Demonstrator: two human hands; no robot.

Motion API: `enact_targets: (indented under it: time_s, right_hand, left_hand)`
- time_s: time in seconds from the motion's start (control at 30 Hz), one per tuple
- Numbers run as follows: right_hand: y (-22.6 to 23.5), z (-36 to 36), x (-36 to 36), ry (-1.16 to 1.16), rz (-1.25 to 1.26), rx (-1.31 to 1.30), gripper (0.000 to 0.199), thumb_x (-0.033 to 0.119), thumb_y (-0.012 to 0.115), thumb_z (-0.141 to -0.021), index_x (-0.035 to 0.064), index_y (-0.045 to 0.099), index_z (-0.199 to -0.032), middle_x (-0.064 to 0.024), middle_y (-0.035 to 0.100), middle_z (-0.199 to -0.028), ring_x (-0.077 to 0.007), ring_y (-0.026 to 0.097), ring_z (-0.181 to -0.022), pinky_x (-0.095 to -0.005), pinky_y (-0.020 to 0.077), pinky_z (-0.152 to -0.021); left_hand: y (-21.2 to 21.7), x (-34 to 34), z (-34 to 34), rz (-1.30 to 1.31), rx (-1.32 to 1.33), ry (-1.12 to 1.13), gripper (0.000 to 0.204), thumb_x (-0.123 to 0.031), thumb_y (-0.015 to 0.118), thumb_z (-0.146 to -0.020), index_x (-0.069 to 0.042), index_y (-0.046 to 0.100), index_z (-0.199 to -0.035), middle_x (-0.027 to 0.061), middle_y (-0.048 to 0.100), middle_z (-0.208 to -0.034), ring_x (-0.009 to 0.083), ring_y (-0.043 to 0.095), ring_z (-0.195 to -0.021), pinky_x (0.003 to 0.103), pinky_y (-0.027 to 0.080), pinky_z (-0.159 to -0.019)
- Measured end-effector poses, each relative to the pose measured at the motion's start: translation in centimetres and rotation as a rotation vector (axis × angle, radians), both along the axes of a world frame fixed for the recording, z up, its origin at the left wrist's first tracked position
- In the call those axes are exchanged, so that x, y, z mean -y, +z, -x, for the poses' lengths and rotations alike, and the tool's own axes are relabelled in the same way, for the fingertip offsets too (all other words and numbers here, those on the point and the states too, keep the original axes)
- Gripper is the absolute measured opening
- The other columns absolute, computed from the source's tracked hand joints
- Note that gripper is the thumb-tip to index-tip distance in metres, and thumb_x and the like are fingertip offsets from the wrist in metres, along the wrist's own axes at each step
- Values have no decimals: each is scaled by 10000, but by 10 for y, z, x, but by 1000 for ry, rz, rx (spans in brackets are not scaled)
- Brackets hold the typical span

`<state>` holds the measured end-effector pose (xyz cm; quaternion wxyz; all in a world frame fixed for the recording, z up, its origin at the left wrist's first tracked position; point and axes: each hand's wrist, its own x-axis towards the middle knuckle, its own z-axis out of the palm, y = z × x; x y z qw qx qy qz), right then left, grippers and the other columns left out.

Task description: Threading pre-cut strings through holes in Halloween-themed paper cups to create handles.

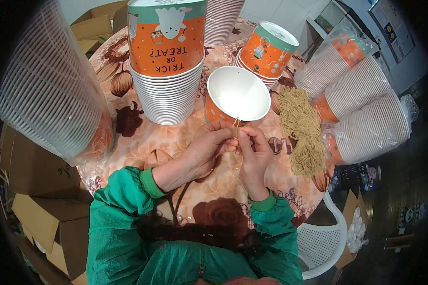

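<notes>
Both my hands meet over the table, just in front of an open orange paper bucket [238, 92] with a white inside. My left hand [207, 145] is closed, its thumb and fingertips pinching a thin tan cord [237, 121]. On the same cord my right hand [255, 154] is closed too, thumb against forefinger. A short bit of cord sticks up above the fingertips, in front of the bucket's near rim. Whether it passes through the bucket's wall I cannot tell. To the right lies a loose bundle of tan cords [302, 130].
A tall stack of buckets [166, 90] stands upside down behind my left hand, a shorter stack [268, 50] at the back right. Plastic-wrapped stacks [366, 123] lie right; another wrapped stack [47, 90] rises left. Cardboard boxes [47, 213] and a white chair [323, 237] flank the flowered tablecloth [290, 199].
</notes>
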<state>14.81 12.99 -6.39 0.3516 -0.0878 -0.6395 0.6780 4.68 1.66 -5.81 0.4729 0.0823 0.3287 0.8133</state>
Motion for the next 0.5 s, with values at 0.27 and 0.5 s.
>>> enact_targets:
  time_s: [0.27,0.5]
  right_hand:
    - [13,1,6,-19,-165,8,88,-4,631,-1035,-35,650,-1115,-41,577,-1009,-86,662,-808,-232,579,-700]
    - [5,2,-3,7,-214,71,27,29,611,-1055,3,612,-1064,-15,581,-982,-65,638,-779,-209,526,-675]
  left_hand:
    - [8,0,-3,71,-105,73,86,-25,658,-997,-28,624,-1076,53,701,-962,108,682,-775,222,582,-676]
    - [13,2,-2,52,-100,58,70,8,643,-989,-19,627,-1052,59,693,-942,121,684,-773,233,572,-657]
